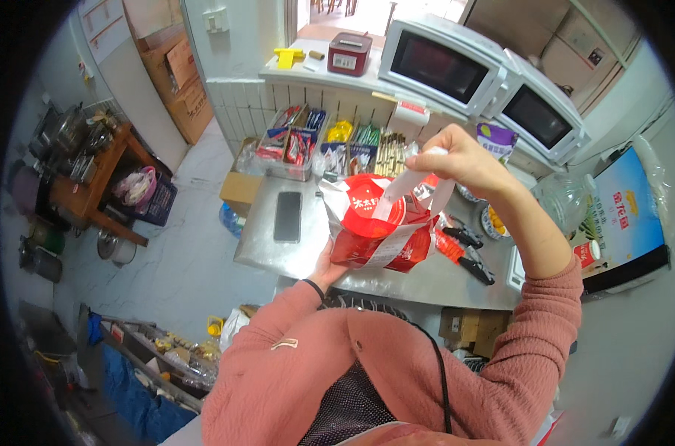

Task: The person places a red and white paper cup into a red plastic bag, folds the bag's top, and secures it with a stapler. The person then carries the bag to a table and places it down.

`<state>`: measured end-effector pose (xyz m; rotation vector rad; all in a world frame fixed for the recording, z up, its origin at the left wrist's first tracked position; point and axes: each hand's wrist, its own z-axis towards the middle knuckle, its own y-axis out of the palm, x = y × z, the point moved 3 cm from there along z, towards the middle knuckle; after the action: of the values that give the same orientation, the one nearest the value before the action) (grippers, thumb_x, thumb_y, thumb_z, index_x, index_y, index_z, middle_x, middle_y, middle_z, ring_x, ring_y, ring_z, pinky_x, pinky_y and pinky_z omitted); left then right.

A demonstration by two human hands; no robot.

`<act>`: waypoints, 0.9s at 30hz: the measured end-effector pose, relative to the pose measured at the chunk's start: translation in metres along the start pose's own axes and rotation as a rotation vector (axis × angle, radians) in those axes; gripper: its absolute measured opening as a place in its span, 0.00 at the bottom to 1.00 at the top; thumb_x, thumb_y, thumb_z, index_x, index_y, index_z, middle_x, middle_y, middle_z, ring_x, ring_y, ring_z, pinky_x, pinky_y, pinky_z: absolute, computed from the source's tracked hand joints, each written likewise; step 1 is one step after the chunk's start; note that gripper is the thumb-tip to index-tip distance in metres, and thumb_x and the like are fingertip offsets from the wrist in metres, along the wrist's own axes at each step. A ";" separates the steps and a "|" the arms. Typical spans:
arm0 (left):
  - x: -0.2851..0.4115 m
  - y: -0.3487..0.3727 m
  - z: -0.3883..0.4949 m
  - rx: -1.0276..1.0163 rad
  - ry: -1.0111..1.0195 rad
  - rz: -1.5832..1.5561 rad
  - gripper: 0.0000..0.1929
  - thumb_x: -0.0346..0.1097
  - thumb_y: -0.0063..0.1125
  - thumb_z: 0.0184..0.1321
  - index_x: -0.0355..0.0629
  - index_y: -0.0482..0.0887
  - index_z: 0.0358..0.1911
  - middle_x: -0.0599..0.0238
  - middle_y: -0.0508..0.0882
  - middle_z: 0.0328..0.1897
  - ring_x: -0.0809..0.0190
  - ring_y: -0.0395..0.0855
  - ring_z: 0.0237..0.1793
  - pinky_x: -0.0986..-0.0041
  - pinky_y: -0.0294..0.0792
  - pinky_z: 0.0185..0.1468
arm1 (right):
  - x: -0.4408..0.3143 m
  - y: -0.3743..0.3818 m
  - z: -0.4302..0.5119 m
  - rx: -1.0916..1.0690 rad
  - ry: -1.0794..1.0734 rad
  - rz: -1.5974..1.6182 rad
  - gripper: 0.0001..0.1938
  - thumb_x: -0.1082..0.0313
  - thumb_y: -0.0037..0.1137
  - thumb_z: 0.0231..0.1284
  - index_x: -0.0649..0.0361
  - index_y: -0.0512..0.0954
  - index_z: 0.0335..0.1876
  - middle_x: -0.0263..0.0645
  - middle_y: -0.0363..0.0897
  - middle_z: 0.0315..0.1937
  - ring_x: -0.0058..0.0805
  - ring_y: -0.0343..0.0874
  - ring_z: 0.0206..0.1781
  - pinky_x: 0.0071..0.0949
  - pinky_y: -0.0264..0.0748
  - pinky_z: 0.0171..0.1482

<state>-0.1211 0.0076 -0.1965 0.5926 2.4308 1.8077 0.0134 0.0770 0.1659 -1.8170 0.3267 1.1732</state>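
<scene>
A red and white takeaway bag bearing printed writing hangs over the front of a steel table. My right hand is raised above it, its fingers closed around the bag's white strap handles. At the bag's lower left side is my left hand, with its palm against the bag; part of its fingers is hidden behind it. A long white paper slip lies along the front of the bag. Some of the contents show red and white through the open top.
On the steel table are a smartphone, black-handled tools and a bowl of yellow food. Behind stand bins of packets and a receipt printer. Two microwaves occupy the shelf above.
</scene>
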 end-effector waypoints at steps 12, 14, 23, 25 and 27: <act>0.016 -0.018 -0.032 0.535 0.589 0.800 0.18 0.35 0.47 0.61 0.38 0.67 0.53 0.59 0.72 0.52 0.61 0.68 0.54 0.73 0.60 0.57 | 0.096 0.046 0.012 -0.128 -0.038 0.009 0.12 0.64 0.52 0.43 0.66 0.74 0.14 0.32 0.64 0.08 0.16 0.62 0.16 0.22 0.60 0.21; 0.029 0.023 -0.041 0.453 0.870 0.991 0.18 0.33 0.50 0.57 0.37 0.69 0.52 0.59 0.72 0.52 0.60 0.68 0.54 0.72 0.59 0.57 | 0.099 0.049 0.007 -0.147 -0.049 0.065 0.14 0.63 0.52 0.43 0.69 0.71 0.14 0.36 0.60 0.07 0.17 0.59 0.15 0.25 0.58 0.21; 0.046 0.155 -0.014 -0.284 0.870 2.185 0.21 0.31 0.54 0.42 0.41 0.75 0.45 0.57 0.76 0.46 0.52 0.72 0.48 0.64 0.62 0.51 | 0.104 0.049 -0.012 -0.216 -0.200 -0.117 0.19 0.65 0.44 0.59 0.67 0.63 0.15 0.33 0.58 0.09 0.21 0.52 0.15 0.26 0.53 0.19; 0.044 0.157 -0.003 -0.282 0.785 2.255 0.19 0.31 0.53 0.43 0.43 0.76 0.43 0.59 0.78 0.44 0.52 0.74 0.45 0.65 0.64 0.47 | 0.104 0.043 -0.022 -0.126 -0.224 -0.145 0.16 0.66 0.44 0.59 0.68 0.67 0.19 0.34 0.61 0.10 0.22 0.55 0.16 0.26 0.56 0.20; 0.042 0.160 0.008 -0.317 0.868 2.298 0.16 0.29 0.52 0.43 0.44 0.78 0.40 0.60 0.80 0.38 0.53 0.77 0.39 0.64 0.67 0.42 | 0.105 0.041 -0.031 0.046 -0.260 -0.136 0.13 0.67 0.44 0.59 0.69 0.71 0.23 0.35 0.64 0.12 0.23 0.60 0.17 0.25 0.59 0.21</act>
<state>-0.1147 0.0674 -0.0423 -1.2178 -0.0589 -0.8199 0.0590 0.0550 0.0600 -1.5976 0.0789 1.2767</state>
